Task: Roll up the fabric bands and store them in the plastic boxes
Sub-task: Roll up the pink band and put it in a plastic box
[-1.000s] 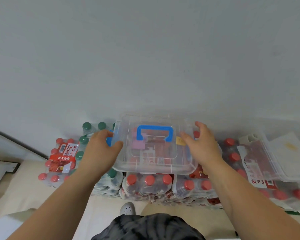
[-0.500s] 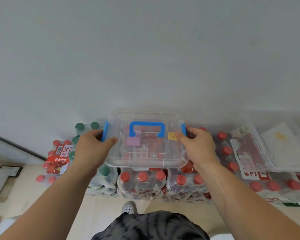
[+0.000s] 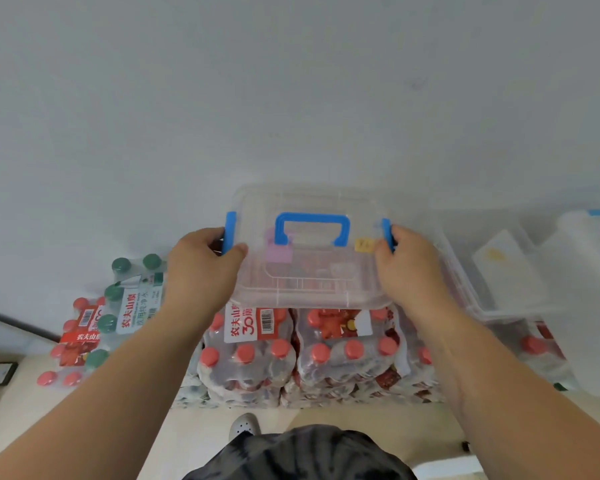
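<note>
A clear plastic box (image 3: 312,285) with a blue handle and blue side clips rests on top of stacked packs of bottles, its lid on. My left hand (image 3: 201,271) grips its left end at the blue clip. My right hand (image 3: 409,268) grips its right end at the other clip. Through the lid I make out a pink tag and a yellow tag; the contents are blurred and I cannot tell whether they are fabric bands.
Shrink-wrapped packs of red-capped bottles (image 3: 347,355) sit under the box against a white wall (image 3: 291,98). Green-capped bottles (image 3: 129,303) stand to the left. More clear boxes (image 3: 499,271) lie to the right. My shoe (image 3: 245,426) shows on the pale floor.
The box has moved away from me toward the wall, onto the bottle packs. My hands shifted from its sides to the blue clips at its ends.
</note>
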`<action>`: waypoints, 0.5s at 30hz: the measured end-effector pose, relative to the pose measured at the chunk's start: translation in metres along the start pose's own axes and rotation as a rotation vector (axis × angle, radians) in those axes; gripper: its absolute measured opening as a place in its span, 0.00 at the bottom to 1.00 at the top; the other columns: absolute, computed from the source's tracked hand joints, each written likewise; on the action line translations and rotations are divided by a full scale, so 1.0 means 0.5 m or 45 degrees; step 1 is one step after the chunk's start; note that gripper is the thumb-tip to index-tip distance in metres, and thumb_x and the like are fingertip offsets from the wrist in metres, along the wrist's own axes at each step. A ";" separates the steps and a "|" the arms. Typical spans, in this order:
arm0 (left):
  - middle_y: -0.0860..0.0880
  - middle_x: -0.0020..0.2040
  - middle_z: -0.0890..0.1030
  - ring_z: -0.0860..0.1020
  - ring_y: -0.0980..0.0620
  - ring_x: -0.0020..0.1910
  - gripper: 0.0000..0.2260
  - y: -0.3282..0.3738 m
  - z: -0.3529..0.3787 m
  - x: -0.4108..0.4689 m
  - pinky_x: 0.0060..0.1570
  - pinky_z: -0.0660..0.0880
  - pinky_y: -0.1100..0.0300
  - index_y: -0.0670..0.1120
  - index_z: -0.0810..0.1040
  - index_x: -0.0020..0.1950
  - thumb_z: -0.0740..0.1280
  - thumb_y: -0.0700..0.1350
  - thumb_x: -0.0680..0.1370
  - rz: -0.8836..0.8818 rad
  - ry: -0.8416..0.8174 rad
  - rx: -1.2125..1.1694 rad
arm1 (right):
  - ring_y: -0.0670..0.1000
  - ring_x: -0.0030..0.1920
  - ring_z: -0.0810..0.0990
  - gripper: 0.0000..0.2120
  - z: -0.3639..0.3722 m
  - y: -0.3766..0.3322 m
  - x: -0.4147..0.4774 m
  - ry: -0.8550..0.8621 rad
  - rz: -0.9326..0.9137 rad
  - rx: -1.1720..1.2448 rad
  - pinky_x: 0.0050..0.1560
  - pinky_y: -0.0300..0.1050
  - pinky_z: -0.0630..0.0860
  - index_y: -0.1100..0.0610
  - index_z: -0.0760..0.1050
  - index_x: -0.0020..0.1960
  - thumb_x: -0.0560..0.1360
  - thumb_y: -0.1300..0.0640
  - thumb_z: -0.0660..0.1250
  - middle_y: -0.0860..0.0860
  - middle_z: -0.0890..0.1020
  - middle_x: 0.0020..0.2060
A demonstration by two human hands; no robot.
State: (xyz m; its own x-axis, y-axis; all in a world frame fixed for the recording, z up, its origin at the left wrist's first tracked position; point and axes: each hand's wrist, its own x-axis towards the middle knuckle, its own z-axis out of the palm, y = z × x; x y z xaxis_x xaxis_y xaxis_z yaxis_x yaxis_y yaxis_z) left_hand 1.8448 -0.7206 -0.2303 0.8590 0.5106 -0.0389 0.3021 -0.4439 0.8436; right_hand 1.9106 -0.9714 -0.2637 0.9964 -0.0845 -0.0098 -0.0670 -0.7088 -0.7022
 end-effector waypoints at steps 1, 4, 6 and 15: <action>0.42 0.44 0.84 0.83 0.39 0.44 0.11 0.007 0.019 -0.007 0.46 0.82 0.41 0.57 0.75 0.37 0.71 0.45 0.75 -0.009 -0.031 0.010 | 0.54 0.35 0.74 0.08 -0.016 0.010 0.006 0.000 0.025 -0.042 0.31 0.46 0.66 0.60 0.74 0.47 0.80 0.59 0.59 0.56 0.79 0.38; 0.39 0.43 0.83 0.80 0.39 0.37 0.04 0.008 0.080 -0.022 0.41 0.81 0.46 0.48 0.80 0.41 0.70 0.46 0.75 -0.027 -0.131 0.046 | 0.56 0.43 0.74 0.12 -0.041 0.046 0.014 -0.008 0.056 -0.128 0.40 0.46 0.67 0.59 0.74 0.61 0.80 0.62 0.58 0.58 0.80 0.49; 0.37 0.44 0.83 0.76 0.45 0.34 0.08 0.006 0.117 -0.029 0.37 0.78 0.47 0.41 0.81 0.47 0.69 0.46 0.75 -0.035 -0.174 0.090 | 0.58 0.49 0.76 0.18 -0.046 0.070 0.017 -0.032 0.063 -0.175 0.46 0.48 0.71 0.61 0.70 0.69 0.81 0.59 0.58 0.60 0.80 0.57; 0.42 0.49 0.82 0.81 0.39 0.43 0.13 0.012 0.157 -0.038 0.43 0.81 0.47 0.44 0.77 0.51 0.71 0.52 0.75 -0.020 -0.239 0.197 | 0.57 0.79 0.57 0.30 -0.066 0.079 0.000 -0.183 -0.007 -0.213 0.75 0.48 0.58 0.61 0.50 0.81 0.84 0.52 0.55 0.58 0.56 0.80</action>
